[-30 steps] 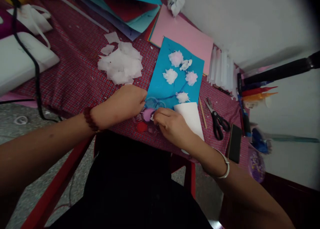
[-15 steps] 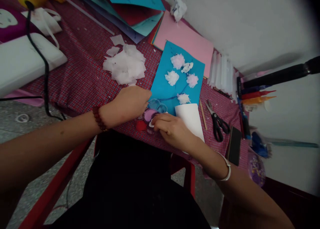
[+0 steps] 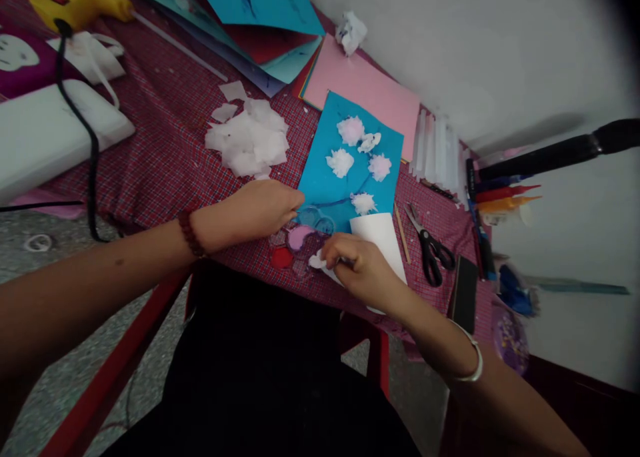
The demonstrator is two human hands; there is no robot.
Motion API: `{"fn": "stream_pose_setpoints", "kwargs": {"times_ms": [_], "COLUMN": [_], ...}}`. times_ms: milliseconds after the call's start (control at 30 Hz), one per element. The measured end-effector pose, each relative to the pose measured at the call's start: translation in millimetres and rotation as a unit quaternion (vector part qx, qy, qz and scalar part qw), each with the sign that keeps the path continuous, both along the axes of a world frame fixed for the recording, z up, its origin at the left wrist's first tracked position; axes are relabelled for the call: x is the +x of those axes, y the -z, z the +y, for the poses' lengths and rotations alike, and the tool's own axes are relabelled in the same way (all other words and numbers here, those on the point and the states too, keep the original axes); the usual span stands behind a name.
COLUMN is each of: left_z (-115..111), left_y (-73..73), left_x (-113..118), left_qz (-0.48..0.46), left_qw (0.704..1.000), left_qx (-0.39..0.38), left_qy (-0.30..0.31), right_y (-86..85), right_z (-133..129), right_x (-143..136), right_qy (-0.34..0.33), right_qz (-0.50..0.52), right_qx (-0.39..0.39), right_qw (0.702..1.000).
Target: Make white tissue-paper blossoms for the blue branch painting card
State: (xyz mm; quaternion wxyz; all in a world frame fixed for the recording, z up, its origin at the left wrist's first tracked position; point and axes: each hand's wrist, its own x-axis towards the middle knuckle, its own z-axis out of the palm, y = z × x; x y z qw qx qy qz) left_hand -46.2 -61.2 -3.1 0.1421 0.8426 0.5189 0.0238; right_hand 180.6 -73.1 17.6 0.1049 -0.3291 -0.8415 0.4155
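As I watch remotely, right hand [image 3: 357, 264]: fingertips pinching a white scrap [image 3: 317, 261] beside the palette [image 3: 300, 238].
Scrap: palette-side of that nearer hand; long axis unclear.
Left hand [image 3: 265, 208]: curled, farther off; contents I can't tell.

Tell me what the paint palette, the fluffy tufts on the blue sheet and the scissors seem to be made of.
Paint palette: probably smooth clear plastic; the checked tablecloth seems to show through its unfilled wells.
Fluffy tufts: likely thin tissue paper, matte, judging by their crumpled, ragged edges.
Scissors: grey blades, apparently metal; black handles, perhaps plastic, though their finish is hard to tell.
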Motion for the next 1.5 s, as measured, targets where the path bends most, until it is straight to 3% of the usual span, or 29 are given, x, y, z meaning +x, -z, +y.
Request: {"fn": "stream_pose_setpoints", "kwargs": {"times_ms": [100, 200, 333, 467, 633, 800, 867, 967, 1067, 1133, 1200, 1333, 1500], "left_z": [0.4, 0.7, 1.0, 2.6, 3.4, -0.9, -1.8, -1.3, -0.2, 0.0, -0.4, -1.6, -1.6], "left_y": [-0.2, 0.1, 0.3, 0.2, 0.5, -0.1, 0.2, 1.2, 1.9, 1.9, 1.4, -0.2, 0.3], "left_x": [-0.2, -0.6, -0.5, 0.2, 1.3, 1.5, 0.9, 0.1, -0.2, -0.1, 0.1, 0.7, 1.7], "left_qz": [0.002, -0.001, -0.009, -0.020, -0.043, -0.055, -0.057, -0.055, -0.054, -0.056, -0.058, -0.061, -0.066], "left_qw": [1.000, 1.000, 1.000, 0.999, 0.996, 0.996, 0.997, 0.997, 0.997, 0.997, 0.997, 0.996, 0.996], "left_qx": [-0.004, 0.000, -0.003, -0.025, -0.041, -0.039, -0.035, -0.034, -0.029, -0.028, -0.029, -0.038, -0.040], "left_qy": [0.001, 0.004, -0.001, -0.030, -0.065, -0.059, -0.050, -0.041, -0.040, -0.038, -0.039, -0.049, -0.055], "right_y": [-3.8, -0.2, 0.5, -7.5, -4.8, -2.0, -3.8, -4.5, -0.5, 2.2, 2.9, 1.2, 8.1], "right_z": [-9.2, -19.7, -29.2, -31.8, -31.0, -28.4, -22.6, -6.7, 10.5, 17.3, 19.1, 15.6, 15.5], "right_x": [3.1, -0.6, -10.9, -21.3, -27.2, -12.6, -3.3, 5.1, 2.6, -2.4, -7.3, -13.0, -19.5], "right_qy": [0.014, -0.063, -0.175, -0.192, -0.100, 0.027, 0.103, 0.166, 0.069, -0.023, -0.070, -0.070, -0.069], "right_qz": [0.016, -0.011, -0.123, -0.196, -0.231, -0.135, -0.072, -0.013, -0.046, -0.116, -0.189, -0.257, -0.249], "right_qx": [0.016, 0.100, 0.212, 0.249, 0.228, 0.048, -0.004, 0.089, 0.215, 0.252, 0.278, 0.319, 0.311], "right_qw": [1.000, 0.993, 0.954, 0.929, 0.941, 0.989, 0.992, 0.982, 0.973, 0.960, 0.939, 0.910, 0.915]}}
